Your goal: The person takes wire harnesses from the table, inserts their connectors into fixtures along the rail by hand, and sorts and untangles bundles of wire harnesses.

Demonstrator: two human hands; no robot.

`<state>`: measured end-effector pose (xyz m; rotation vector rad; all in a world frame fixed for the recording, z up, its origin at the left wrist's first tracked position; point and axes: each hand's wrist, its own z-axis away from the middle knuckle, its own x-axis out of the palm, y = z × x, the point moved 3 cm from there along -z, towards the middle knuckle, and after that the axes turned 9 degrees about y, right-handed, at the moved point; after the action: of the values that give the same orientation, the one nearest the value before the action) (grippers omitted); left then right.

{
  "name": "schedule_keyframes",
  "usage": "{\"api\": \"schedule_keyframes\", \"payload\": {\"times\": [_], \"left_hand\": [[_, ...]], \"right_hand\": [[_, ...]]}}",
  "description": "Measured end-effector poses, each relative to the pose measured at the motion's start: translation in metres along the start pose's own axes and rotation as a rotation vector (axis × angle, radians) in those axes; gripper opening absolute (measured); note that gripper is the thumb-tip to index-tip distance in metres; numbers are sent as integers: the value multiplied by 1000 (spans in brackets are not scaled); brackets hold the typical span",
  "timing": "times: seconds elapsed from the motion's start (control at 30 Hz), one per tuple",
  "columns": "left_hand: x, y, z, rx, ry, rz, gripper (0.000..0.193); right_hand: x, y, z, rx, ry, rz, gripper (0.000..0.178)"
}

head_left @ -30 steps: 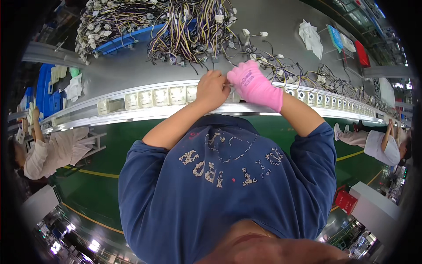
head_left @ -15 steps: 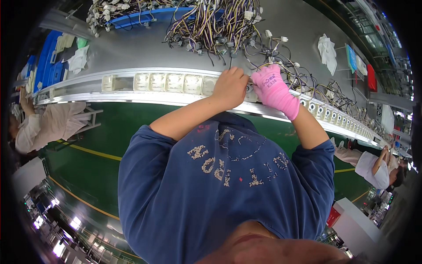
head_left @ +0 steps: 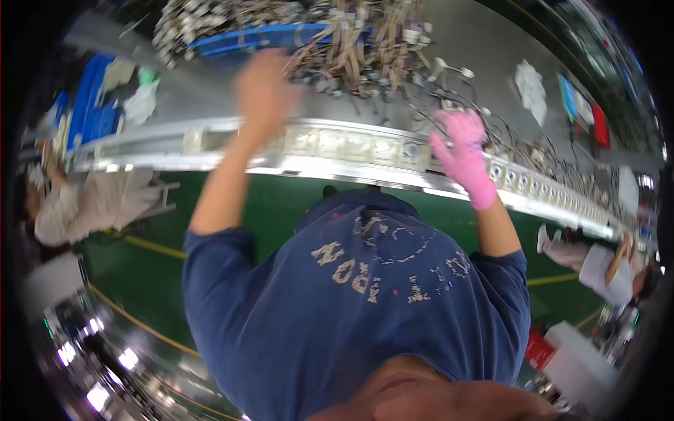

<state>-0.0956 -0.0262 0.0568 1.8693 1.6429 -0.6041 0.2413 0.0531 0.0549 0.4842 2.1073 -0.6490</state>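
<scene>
My bare left hand [head_left: 267, 95] is smeared by motion above the grey bench, near the blue tray [head_left: 246, 38] and left of a heap of wire harnesses [head_left: 358, 52]. Its fingers cannot be made out, nor whether they hold anything. My right hand [head_left: 465, 154] wears a pink glove and hovers over the metal rail [head_left: 323, 165]. Its thumb stands apart from the fingers, and nothing shows between them. Just left of the glove, a square whitish housing [head_left: 411, 154] sits in the rail, with more pale housings [head_left: 330, 145] in a row beside it.
Housings with dark round centres [head_left: 521, 181] run along the rail to the right, loose wires [head_left: 505, 133] behind them. White cloths [head_left: 531, 91] and blue bins [head_left: 91, 116] lie at the sides. One person [head_left: 607, 270] works far right, another [head_left: 91, 210] far left.
My left hand has left the rail and swung left and away over the bench. The gloved hand has moved slightly right, its thumb now spread. The whole view has shifted a little.
</scene>
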Motion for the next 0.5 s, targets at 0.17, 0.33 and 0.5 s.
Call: {"api": "schedule_keyframes", "payload": {"times": [0.17,0.33,0.5], "left_hand": [[-51,-288,119,-88,-189,-353,43],[8,-257,149,-541,-405,202,46],[1,-110,96,-504,-415,243,44]], "right_hand": [[15,-31,5,-20,8,7,43],[40,-46,22,12,68,109,53],[37,-60,22,41,-41,51,47]]}}
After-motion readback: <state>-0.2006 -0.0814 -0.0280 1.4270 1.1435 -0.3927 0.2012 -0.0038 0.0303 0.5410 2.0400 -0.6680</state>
